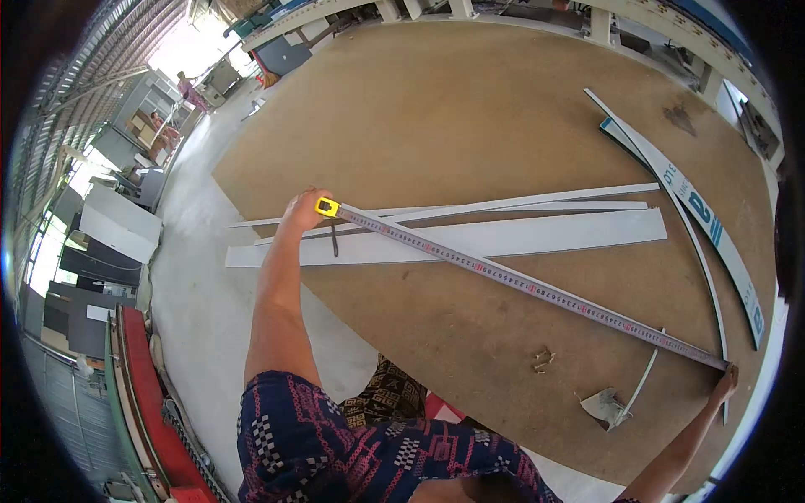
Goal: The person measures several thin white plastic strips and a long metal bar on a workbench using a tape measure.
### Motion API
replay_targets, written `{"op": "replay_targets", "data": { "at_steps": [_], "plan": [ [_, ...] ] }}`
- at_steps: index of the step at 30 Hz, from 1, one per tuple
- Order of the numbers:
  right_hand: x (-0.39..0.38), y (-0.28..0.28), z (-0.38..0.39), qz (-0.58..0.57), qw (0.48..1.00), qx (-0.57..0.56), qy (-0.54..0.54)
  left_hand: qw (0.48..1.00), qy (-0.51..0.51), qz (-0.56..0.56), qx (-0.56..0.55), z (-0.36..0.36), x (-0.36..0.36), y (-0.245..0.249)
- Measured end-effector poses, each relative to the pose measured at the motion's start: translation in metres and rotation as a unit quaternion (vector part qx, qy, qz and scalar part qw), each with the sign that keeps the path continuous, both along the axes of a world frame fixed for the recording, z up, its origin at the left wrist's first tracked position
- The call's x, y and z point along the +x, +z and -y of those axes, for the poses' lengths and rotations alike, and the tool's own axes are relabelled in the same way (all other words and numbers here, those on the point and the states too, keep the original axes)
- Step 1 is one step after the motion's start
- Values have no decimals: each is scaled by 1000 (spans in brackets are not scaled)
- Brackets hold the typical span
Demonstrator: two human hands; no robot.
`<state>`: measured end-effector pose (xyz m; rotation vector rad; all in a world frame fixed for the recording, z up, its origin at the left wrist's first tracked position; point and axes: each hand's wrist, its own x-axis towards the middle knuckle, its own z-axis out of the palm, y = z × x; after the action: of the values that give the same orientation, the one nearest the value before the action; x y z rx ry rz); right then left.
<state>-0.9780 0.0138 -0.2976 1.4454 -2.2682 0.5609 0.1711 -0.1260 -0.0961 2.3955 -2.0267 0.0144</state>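
Observation:
My left hand [303,208] grips a yellow tape measure [327,206] by its case. Its blade [537,289] is pulled out long and runs down to the right, crossing above white strips. At the far end of the blade, my right hand [727,384] pinches the tip beside a narrow white strip [711,302]. Under the blade lies a wide white panel strip [579,233], with thinner white strips [520,201] just behind it. A thin dark rod [334,238] rests across the panel near my left hand.
The large brown tabletop [436,109] carries a curved-looking white strip with blue lettering [704,214] at right. A scraper-like tool [605,408] and small scraps [542,360] lie near the front. A machine frame [599,25] borders the back. Two people stand far off at left.

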Motion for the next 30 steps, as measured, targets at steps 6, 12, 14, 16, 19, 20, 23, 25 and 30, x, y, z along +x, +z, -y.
{"op": "replay_targets", "data": {
  "at_steps": [6,12,14,16,19,20,23,25,30],
  "plan": [
    [52,38,7,159,983,57,-77,999,28,17,11,2,6,3],
    [38,25,5,155,988,-17,-13,999,29,21,10,6,4,-3],
    [36,24,4,123,992,-27,4,999,28,25,17,10,4,-7],
    [39,22,4,53,996,-50,42,999,36,25,23,12,-6,-3],
    [66,48,6,309,945,-10,-103,999,20,33,38,17,5,-10],
    [66,46,7,298,951,-32,-78,1000,5,27,14,15,15,-15],
    [13,-4,-2,189,970,-106,106,997,-34,-14,-61,9,14,-20],
    [22,3,-7,220,975,15,-36,985,-105,-40,-128,7,17,-25],
    [123,66,10,220,966,-17,-137,984,-115,-53,-124,21,72,-52]
  ]
}}
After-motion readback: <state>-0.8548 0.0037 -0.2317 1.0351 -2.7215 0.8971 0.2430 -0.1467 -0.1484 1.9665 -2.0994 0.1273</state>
